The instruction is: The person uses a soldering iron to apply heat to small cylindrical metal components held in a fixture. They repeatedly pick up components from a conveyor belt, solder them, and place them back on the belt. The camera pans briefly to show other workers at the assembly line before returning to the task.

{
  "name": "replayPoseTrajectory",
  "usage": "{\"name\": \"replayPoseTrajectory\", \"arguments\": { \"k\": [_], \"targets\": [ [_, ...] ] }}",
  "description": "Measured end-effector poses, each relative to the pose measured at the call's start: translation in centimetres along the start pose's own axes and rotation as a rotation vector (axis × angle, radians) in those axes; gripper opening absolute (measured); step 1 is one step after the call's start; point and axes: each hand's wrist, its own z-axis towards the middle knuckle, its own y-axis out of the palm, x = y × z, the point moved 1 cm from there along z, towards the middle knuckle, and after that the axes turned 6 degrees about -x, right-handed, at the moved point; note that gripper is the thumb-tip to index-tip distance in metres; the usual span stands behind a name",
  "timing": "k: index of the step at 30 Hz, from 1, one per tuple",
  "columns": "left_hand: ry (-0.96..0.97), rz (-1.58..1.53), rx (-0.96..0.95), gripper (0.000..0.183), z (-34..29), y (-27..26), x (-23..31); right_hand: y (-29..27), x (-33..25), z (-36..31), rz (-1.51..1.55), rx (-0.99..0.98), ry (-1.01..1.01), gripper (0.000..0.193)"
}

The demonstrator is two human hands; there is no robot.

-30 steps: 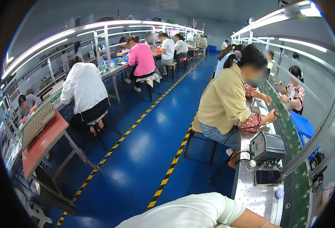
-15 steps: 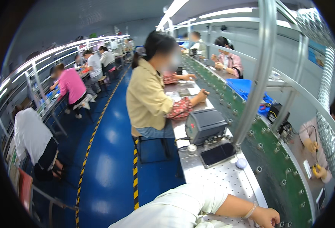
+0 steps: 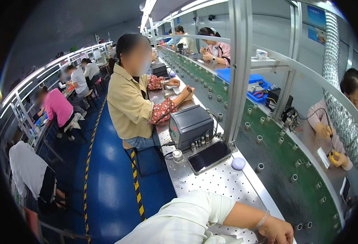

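Note:
My left hand point(image 3: 281, 232) lies at the bottom edge on the perforated metal bench point(image 3: 215, 183), with a thin clear bracelet on the wrist and a white sleeve behind it. Its fingers run out of the picture, so I cannot tell whether it holds anything. Nearest to it are a small pale round puck point(image 3: 238, 163) and a black phone point(image 3: 209, 156) lying flat, screen up. Behind the phone stands a grey box-shaped bench unit point(image 3: 189, 125) with small cylinders in front of it. My right hand is out of sight.
A green conveyor point(image 3: 284, 154) studded with small metal cups runs along the bench's right side, past an aluminium post point(image 3: 237, 81). A co-worker in a beige shirt point(image 3: 128, 103) sits just beyond the grey unit. Another person point(image 3: 341, 130) works across the conveyor. A blue aisle point(image 3: 110, 175) lies to the left.
The view has swung right, from the blue aisle and far benches toward my own bench. The phone, grey unit and conveyor now sit closer to the centre, and my hand shows at the bottom.

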Motion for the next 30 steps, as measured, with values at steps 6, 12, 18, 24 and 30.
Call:
{"name": "replayPoseTrajectory", "arguments": {
  "k": [6,12,18,24,30],
  "targets": [
    [-0.009,-0.116,0.061,0.051,0.0,-0.1,0.0,1.4,-1.3,1.1,0.47,0.105,0.153,0.017],
    [-0.159,-0.168,-0.083,0.064,0.2,-1.8,-0.4,-0.5,3.7,1.0,0.337,-0.015,0.017,0.032],
    [-0.204,-0.161,-0.035,0.051,1.8,-1.0,0.8,-2.1,4.3,1.3,0.589,-0.086,-0.079,0.021],
    [-0.008,-0.125,0.056,0.039,1.3,-0.9,0.1,-1.6,4.2,1.2,0.636,-0.185,-0.078,0.019],
    [0.055,-0.121,0.105,0.029,1.0,-0.4,-0.4,-1.1,4.5,1.3,0.642,-0.209,-0.09,0.022]
  ]
}}
